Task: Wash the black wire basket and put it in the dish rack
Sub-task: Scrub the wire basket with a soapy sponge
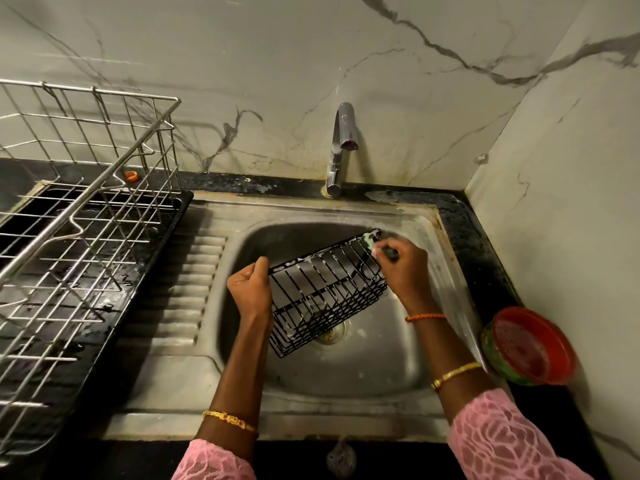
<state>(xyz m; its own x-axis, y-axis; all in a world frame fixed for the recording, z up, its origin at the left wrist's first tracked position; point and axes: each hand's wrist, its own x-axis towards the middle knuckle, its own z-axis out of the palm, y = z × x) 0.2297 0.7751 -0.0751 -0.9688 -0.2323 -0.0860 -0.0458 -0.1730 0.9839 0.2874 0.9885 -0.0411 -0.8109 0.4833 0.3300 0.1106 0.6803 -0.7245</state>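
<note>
Black wire basket (327, 294) held up over the bowl of the steel sink (381, 358), above the drain, not resting on the bottom as far as can be seen. Long axis runs from lower left near the person up to the far right toward the back corner of the bowl; the basket is tilted, open side facing up and toward the wall. White suds on the top rim wires and some inner bars. Left hand (250, 289) grips the near-left end, fingers curled round the rim wire, thumb up. Right hand (403, 268) at the far-right end, fingers pinched on a small greenish scrubber (372, 244) pressed against the rim corner; scrubber mostly hidden, so its kind is unclear. Judgement: soaping stage, partly done; foam shows on the upper part only, lower mesh looks mostly bare. Tap (341, 147) shows no water running, so rinse not yet done. Left to do: finish scrubbing, rinse, move to rack. Dish rack (86, 216), metal wire on a dark tray, sits on the counter left of the sink, well apart from the basket, no dishes visible in it. Red bowl (530, 344) on the counter at right, near the right forearm.
</note>
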